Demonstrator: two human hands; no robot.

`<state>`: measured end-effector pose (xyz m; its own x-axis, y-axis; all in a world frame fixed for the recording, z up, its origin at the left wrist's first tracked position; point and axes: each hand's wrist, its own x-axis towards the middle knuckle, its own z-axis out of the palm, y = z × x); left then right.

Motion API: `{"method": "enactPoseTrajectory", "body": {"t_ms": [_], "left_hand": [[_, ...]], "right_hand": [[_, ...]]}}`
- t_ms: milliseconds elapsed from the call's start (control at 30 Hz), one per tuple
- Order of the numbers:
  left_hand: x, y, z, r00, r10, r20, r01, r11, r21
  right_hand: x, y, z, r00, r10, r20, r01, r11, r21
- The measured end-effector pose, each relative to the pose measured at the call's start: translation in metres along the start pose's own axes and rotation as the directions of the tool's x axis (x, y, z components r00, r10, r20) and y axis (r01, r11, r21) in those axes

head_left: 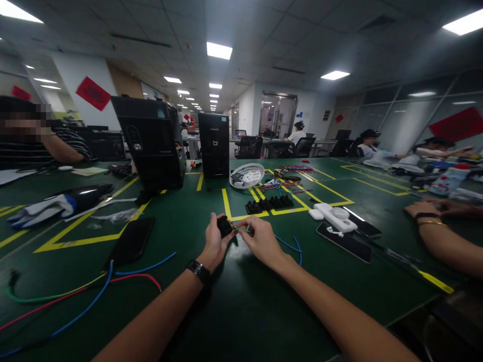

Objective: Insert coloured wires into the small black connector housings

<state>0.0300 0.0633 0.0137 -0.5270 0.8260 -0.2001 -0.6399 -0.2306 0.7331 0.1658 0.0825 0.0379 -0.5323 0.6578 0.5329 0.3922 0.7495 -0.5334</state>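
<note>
In my left hand, which wears a dark wristband, is a small black block, gripped between thumb and fingers above the table. My right hand pinches a thin green wire close to the block's right side. Whether the wire's tip is inside the block I cannot make out. Just beyond both hands lies a row of similar black blocks. A blue wire curves over the green table to the right of my right hand.
Two black computer towers stand behind, near a white basket and loose coloured wires. Left are a dark flat device, a red wire and a glove. Right are a phone and another person's arm.
</note>
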Motion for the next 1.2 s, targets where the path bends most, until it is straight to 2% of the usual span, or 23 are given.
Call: {"method": "enactPoseTrajectory", "body": {"t_ms": [333,467,700,800,1000,1133,1200], "left_hand": [[-0.003,-0.004,0.001,0.999,-0.019,0.028,0.020,0.999,-0.045],[-0.002,-0.004,0.001,0.999,-0.026,0.034,0.026,1.000,-0.005],[-0.003,-0.007,-0.001,0.999,-0.007,0.047,0.005,0.999,0.039],[-0.004,-0.010,-0.001,0.999,-0.024,0.030,0.023,0.999,0.045],[-0.008,-0.014,0.006,0.997,-0.051,-0.061,0.048,0.997,-0.052],[-0.004,-0.009,0.005,0.997,-0.040,-0.064,0.037,0.998,-0.045],[0.000,-0.006,0.001,1.000,0.008,-0.022,-0.008,1.000,0.015]], "right_hand": [[-0.004,-0.003,0.008,1.000,-0.007,0.017,0.006,0.998,0.055],[-0.005,-0.002,0.008,0.999,-0.021,0.032,0.020,0.999,0.037],[-0.008,-0.003,0.004,0.990,-0.107,0.090,0.102,0.993,0.057],[-0.010,-0.004,0.004,0.990,-0.097,0.102,0.092,0.994,0.058],[-0.012,-0.007,0.010,0.993,-0.072,0.095,0.065,0.995,0.078],[-0.012,-0.012,0.014,0.988,-0.098,0.121,0.081,0.987,0.141],[-0.011,-0.014,0.014,0.984,-0.101,0.145,0.076,0.983,0.166]]}}
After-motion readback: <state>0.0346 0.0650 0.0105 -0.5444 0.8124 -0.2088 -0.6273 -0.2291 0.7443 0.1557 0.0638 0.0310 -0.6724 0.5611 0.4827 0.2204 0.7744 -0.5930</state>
